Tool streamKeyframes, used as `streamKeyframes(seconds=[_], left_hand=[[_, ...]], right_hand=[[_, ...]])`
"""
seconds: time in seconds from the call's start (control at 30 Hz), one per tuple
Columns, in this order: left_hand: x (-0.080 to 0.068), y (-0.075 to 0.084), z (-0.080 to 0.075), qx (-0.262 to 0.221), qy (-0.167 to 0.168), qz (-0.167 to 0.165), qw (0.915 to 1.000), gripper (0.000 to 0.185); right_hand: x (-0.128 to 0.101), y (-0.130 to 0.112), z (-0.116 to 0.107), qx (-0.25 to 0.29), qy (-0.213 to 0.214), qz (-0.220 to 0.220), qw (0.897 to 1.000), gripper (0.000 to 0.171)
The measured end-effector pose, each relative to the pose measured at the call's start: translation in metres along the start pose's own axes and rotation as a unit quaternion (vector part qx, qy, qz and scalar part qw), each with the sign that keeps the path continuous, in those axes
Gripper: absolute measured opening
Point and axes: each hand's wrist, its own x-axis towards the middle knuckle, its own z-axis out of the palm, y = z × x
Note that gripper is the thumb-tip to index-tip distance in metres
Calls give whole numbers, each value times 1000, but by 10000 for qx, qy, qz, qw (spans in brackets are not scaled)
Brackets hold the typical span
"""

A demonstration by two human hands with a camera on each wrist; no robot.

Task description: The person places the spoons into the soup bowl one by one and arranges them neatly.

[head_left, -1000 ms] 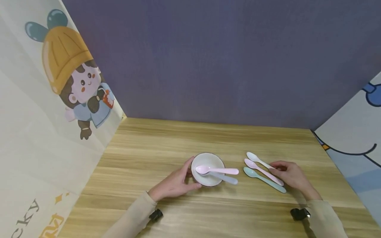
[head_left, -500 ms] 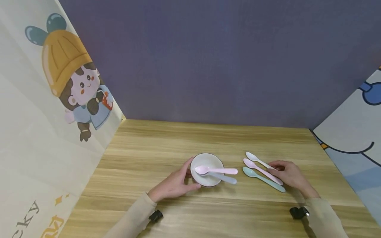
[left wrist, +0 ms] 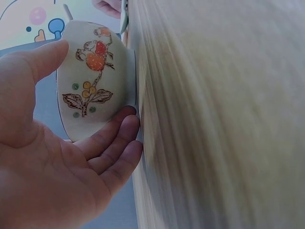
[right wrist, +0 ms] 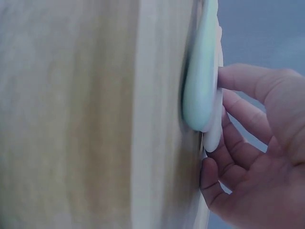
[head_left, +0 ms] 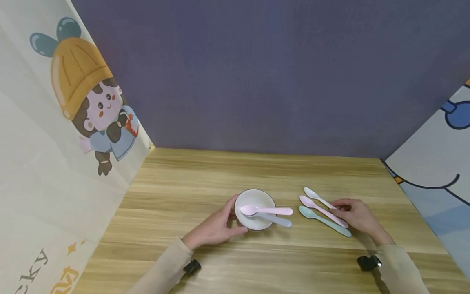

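A small white bowl [head_left: 245, 204] with a dark rim stands mid-table; its outside shows a floral print [left wrist: 93, 81]. A pink spoon [head_left: 266, 210] and a pale blue spoon [head_left: 280, 221] lie in it, handles sticking out to the right. My left hand [head_left: 214, 226] grips the bowl's left side, thumb [left wrist: 38, 62] on one side and fingers [left wrist: 114, 138] on the other. To the right lie a white spoon [head_left: 316, 197], a second pink spoon [head_left: 321, 210] and a teal spoon [head_left: 323, 220]. My right hand [head_left: 358, 216] curls its fingers [right wrist: 233, 109] onto the second pink spoon's handle end, beside the teal handle [right wrist: 200, 71].
The wooden table [head_left: 205, 175] is boxed in by a purple back wall [head_left: 257, 81], a cartoon-printed panel [head_left: 73, 122] on the left and another [head_left: 440, 171] on the right. A small black camera [head_left: 369, 262] sits at each wrist.
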Motion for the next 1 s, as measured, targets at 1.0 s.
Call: streamKeyframes(seconds=[1.0], left_hand=[[0, -4, -2, 21, -85, 19, 10000, 103]], right_hand=[[-7, -12, -7, 485, 23, 213, 9986, 49]])
